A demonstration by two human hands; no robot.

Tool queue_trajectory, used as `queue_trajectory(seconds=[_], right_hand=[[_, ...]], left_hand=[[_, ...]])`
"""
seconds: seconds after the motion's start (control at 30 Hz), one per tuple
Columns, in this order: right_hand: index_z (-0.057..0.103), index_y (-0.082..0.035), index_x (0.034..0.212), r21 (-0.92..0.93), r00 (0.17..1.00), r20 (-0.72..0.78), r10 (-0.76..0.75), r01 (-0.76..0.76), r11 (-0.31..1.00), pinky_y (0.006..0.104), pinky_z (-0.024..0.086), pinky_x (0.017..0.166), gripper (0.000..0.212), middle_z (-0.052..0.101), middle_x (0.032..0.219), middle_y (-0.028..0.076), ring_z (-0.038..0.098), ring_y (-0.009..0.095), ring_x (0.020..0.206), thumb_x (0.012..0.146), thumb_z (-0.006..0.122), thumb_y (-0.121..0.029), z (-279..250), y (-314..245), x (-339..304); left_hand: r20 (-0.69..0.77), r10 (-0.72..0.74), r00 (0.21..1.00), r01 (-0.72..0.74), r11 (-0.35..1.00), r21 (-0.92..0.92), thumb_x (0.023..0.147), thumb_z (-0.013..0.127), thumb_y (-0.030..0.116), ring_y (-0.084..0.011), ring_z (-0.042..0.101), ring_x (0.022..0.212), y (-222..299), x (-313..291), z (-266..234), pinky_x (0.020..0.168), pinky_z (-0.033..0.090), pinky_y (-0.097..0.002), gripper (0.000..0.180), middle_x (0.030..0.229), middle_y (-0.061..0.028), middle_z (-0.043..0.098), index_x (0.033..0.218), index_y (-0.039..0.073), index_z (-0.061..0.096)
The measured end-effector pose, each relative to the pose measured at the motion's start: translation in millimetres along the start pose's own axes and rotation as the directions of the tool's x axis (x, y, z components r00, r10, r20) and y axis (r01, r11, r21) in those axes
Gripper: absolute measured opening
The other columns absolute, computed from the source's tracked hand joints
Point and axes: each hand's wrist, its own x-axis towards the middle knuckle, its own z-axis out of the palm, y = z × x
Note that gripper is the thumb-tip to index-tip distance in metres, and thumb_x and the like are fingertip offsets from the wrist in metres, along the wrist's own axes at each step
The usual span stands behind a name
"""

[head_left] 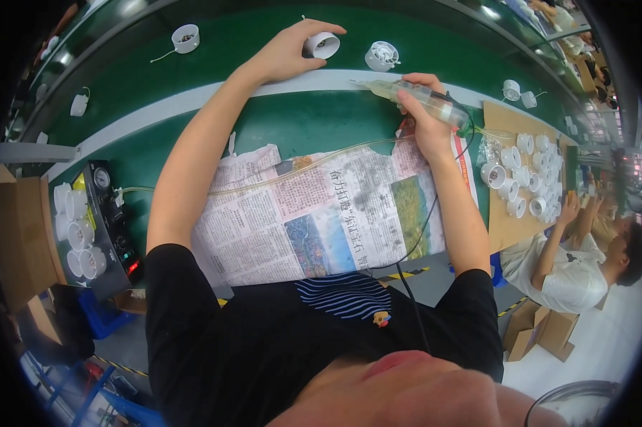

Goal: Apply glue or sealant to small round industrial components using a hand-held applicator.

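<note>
At the far side of the bench, my left hand (290, 53) curls its thumb and fingers around a small white round housing (326, 47), whose open end faces right. My right hand (427, 117) grips a translucent dispensing syringe (415, 98) with a thin needle tip pointing left, apart from the housing. Just beyond the needle stands a white fan-like part (383, 55) with spokes inside. A pale air hose (292, 174) runs across the newspaper (278, 228) in front of me, and a thin black cord hangs by my right forearm.
A black dispenser controller (104, 206) with a gauge sits at left beside stacked white housings (79, 231). More housings cover a cardboard sheet (504, 124) at right. Others lie on the green surface beyond a pale rail (157, 110). A co-worker (563, 267) sits at right.
</note>
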Motion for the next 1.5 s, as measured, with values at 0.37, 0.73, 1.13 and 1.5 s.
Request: queue_trajectory(seconds=[0.37, 0.73, 1.13, 1.5], right_hand=[[0.063, -0.005, 0.119, 0.088, 1.0, -0.021, -0.012, 0.014, 0.996, 0.0224, 0.047, 0.072, 0.031, 0.067, 0.108, 0.006, 0.059, 0.01, 0.082, 0.092, 0.074, -0.015, -6.2, 6.5, -0.2], [0.062, -0.004, 0.125, -0.086, 0.984, -0.056, -0.171, 0.166, 0.982, 0.026, 0.052, 0.086, 0.037, 0.068, 0.115, 0.008, 0.064, 0.014, 0.096, 0.091, 0.076, -0.008, 2.0, 8.8, 1.1], [0.063, -0.005, 0.129, -0.145, 0.984, -0.031, -0.175, 0.169, 0.975, 0.0268, 0.05, 0.096, 0.044, 0.065, 0.122, 0.008, 0.062, 0.017, 0.11, 0.088, 0.08, -0.008, 7.2, 7.6, 2.8], [0.064, -0.005, 0.126, -0.132, 0.984, -0.058, -0.171, 0.162, 0.978, 0.027, 0.05, 0.095, 0.043, 0.066, 0.12, 0.009, 0.063, 0.017, 0.109, 0.087, 0.082, -0.008, 9.0, 10.2, 3.1]], left_hand=[[0.158, -0.149, 0.976, 0.18, 0.962, -0.206, 0.086, 0.084, 0.03, -0.0268, 0.071, 0.106, 28.3, 3.5, 6.9, 0.09, 0.059, -0.0351, 0.058, 0.124, -0.0121, 0.07, 0.139, 0.024, 0.061], [0.242, -0.133, 0.961, 0.205, 0.931, -0.301, 0.086, 0.083, 0.022, -0.0277, 0.07, 0.112, 34.6, 2.9, 13.7, 0.101, 0.056, -0.0336, 0.055, 0.128, -0.0116, 0.069, 0.138, 0.022, 0.063], [0.273, -0.111, 0.956, 0.209, 0.909, -0.362, 0.087, 0.082, 0.017, -0.0276, 0.068, 0.115, 27.2, 4.8, 13.8, 0.1, 0.057, -0.0322, 0.057, 0.131, -0.0114, 0.067, 0.14, 0.022, 0.062], [0.296, -0.135, 0.946, 0.231, 0.918, -0.322, 0.088, 0.08, 0.016, -0.0251, 0.069, 0.106, 32.3, 4.8, 10.4, 0.096, 0.057, -0.0297, 0.057, 0.124, -0.0123, 0.068, 0.142, 0.024, 0.061]])
